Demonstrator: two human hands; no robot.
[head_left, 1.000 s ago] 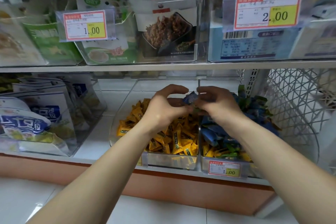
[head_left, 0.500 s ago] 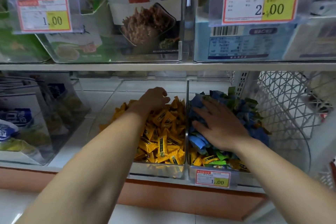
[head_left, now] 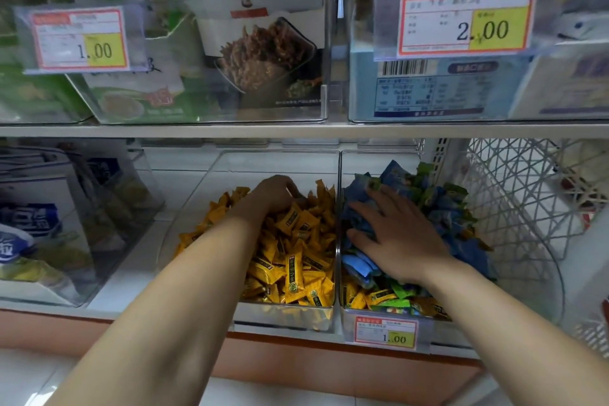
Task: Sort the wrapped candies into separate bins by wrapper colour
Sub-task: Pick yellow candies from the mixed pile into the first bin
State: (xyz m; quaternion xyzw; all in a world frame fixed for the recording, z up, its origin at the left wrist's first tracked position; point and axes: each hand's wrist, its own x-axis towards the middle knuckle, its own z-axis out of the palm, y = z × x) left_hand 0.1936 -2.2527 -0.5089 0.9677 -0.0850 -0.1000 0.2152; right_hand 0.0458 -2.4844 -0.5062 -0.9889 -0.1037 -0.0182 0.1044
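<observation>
Two clear bins stand side by side on the lower shelf. The left bin (head_left: 283, 318) is full of yellow wrapped candies (head_left: 296, 260). The right bin (head_left: 540, 273) holds blue candies (head_left: 395, 175) heaped on top, with green candies (head_left: 398, 290) and a few yellow ones (head_left: 356, 298) at the front. My left hand (head_left: 276, 191) reaches deep into the yellow pile, fingers bent down among the wrappers and hidden. My right hand (head_left: 395, 234) lies flat with spread fingers on the blue heap.
The upper shelf edge (head_left: 296, 132) hangs low over both bins, carrying clear boxes of snack packets. A white wire basket (head_left: 514, 191) stands right of the candy bins, and a clear box of packets (head_left: 49, 224) left. A price tag (head_left: 385, 334) fronts the right bin.
A second ago both hands met above the bins around a blue candy. They have parted: the left went down into the yellow bin, the right onto the blue heap.
</observation>
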